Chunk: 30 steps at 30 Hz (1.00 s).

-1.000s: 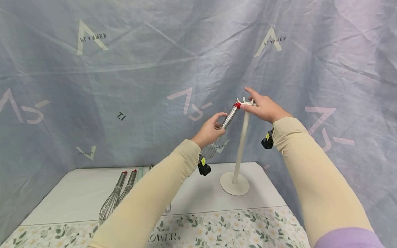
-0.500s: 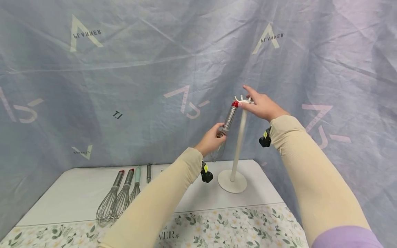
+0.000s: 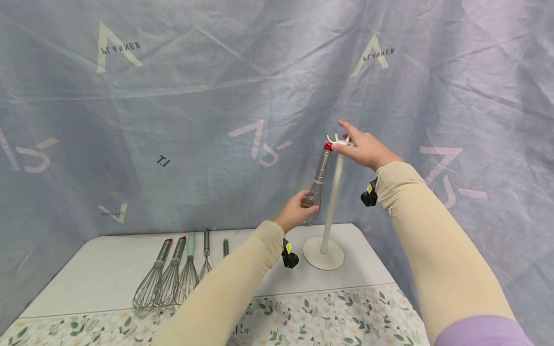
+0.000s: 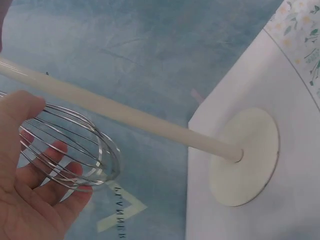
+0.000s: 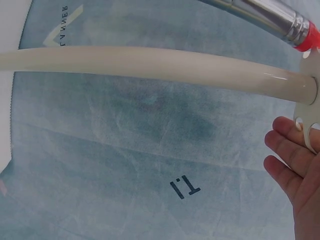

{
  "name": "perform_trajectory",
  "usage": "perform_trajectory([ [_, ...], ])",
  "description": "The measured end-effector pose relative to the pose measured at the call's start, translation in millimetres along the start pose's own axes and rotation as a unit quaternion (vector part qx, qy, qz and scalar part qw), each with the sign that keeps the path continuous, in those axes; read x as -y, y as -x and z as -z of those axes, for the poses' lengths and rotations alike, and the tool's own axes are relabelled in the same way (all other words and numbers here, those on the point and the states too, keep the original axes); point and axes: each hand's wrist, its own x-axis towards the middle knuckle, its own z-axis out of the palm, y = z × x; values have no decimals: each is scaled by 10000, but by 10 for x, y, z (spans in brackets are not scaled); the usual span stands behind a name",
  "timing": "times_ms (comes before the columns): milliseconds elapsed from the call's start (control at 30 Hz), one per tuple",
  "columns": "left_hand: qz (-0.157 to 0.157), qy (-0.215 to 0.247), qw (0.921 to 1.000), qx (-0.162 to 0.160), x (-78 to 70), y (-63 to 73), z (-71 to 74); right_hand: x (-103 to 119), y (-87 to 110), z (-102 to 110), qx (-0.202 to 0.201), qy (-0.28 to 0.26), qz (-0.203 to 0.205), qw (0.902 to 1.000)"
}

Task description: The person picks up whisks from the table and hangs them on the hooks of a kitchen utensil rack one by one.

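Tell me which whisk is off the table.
The red-tipped whisk held in the left hand, up at the stand; the others lie on the table.

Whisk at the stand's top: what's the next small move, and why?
Perhaps loosen the left-hand grip slightly to test whether the whisk hangs: its red end is at the hooked top of the stand, by the right-hand grip, but I can't see whether a hook bears it.

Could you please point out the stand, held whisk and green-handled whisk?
Stand (image 3: 333,202), head view, on its pole.
Held whisk (image 3: 321,169), head view, on its handle.
Green-handled whisk (image 3: 191,246), head view, on its handle.
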Motion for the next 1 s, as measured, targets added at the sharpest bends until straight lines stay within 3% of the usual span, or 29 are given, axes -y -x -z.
perform_trajectory([
  [300,402,-62,9992,-27,141,63,-118,10,-46,-32,39,-60,92,9999],
  [500,564,-153,9982,-96,173,103,-88,31,-32,-12,196,-283,33,9994],
  [1000,313,-341,9988,-124,-156,254,261,-16,-26,119,517,-1329,42,9898],
])
